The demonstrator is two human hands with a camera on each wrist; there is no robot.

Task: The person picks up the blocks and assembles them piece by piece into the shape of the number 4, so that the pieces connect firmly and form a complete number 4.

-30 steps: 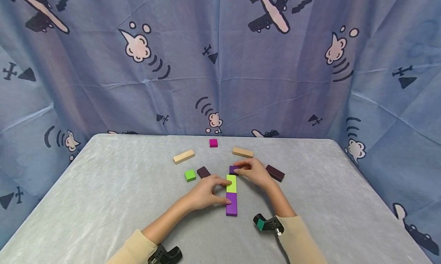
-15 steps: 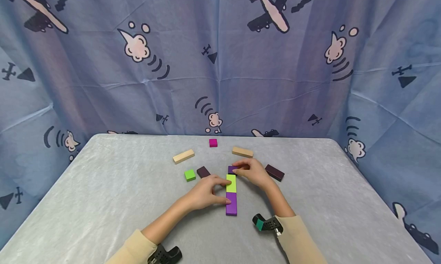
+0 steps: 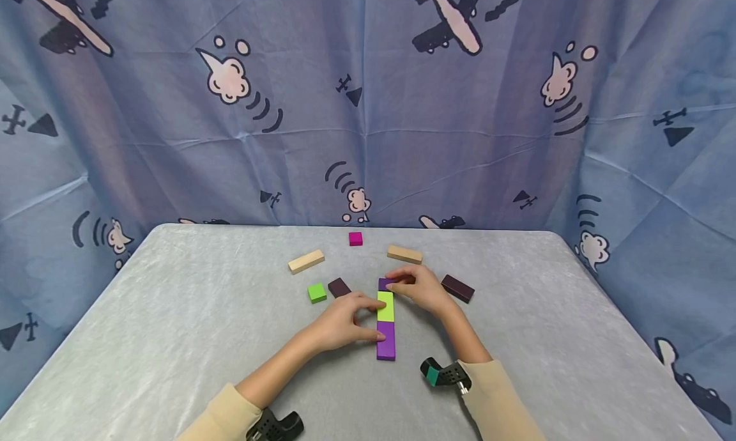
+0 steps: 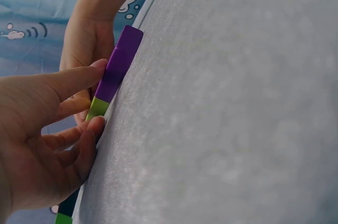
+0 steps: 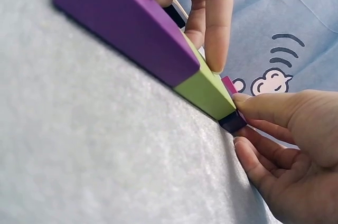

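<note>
A purple block (image 3: 386,348) and a yellow-green block (image 3: 386,314) lie end to end in a line at the table's middle. My left hand (image 3: 343,323) touches their left side, its thumb on the purple block and a fingertip on the yellow-green one. At the far end of the line, my right hand (image 3: 424,289) pinches a small dark purple block (image 3: 384,284) between thumb and fingers. In the right wrist view that dark purple block (image 5: 233,122) meets the end of the yellow-green block (image 5: 207,93).
Left of the line lie a green block (image 3: 317,293) and a dark brown block (image 3: 339,287). Another dark brown block (image 3: 458,288) is right of my right hand. Farther back are two light wooden blocks (image 3: 306,261) (image 3: 405,254) and a magenta block (image 3: 356,238).
My right hand has moved slightly left with the dark purple block, which now lines up with the yellow-green block. The left hand has stayed in place.
</note>
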